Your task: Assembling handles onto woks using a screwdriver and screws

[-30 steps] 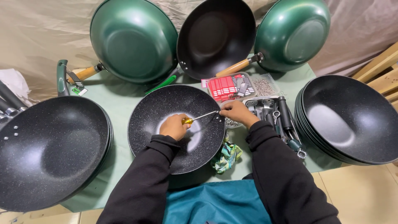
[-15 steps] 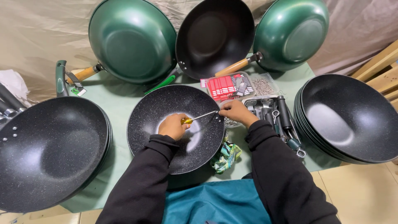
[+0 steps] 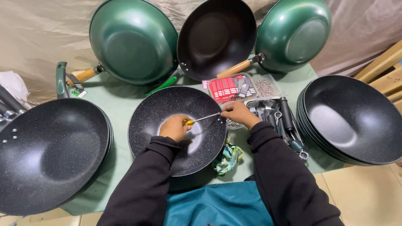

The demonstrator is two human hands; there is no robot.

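Item: speckled black non-stick wok pan (image 3: 167, 138), round, lying open side up on a pale green table cover (image 3: 117, 100), directly in front of the person. Left hand (image 3: 175, 127) is closed round the yellow handle of a slim steel-shafted screwdriver (image 3: 201, 119) inside the bowl. The shaft's long axis runs rightward and slightly up from that grip, its tip meeting the pan's inner wall at the right rim, where two small rivet or screw points show. Right hand (image 3: 238, 114) is closed just outside that rim, opposite the tip, fingers curled on the wall or some small part; what they pinch cannot be made out. The right hand is nearer the fastening point; the left is further back along the tool. Beyond the right hand: clear plastic box of red packets and small hardware (image 3: 234, 87), black handles (image 3: 284, 115), stack of black pans (image 3: 356, 119). Left of the grip: second speckled pan stack (image 3: 46, 155). Behind: green-backed pans (image 3: 134, 42) leaning against beige cloth.
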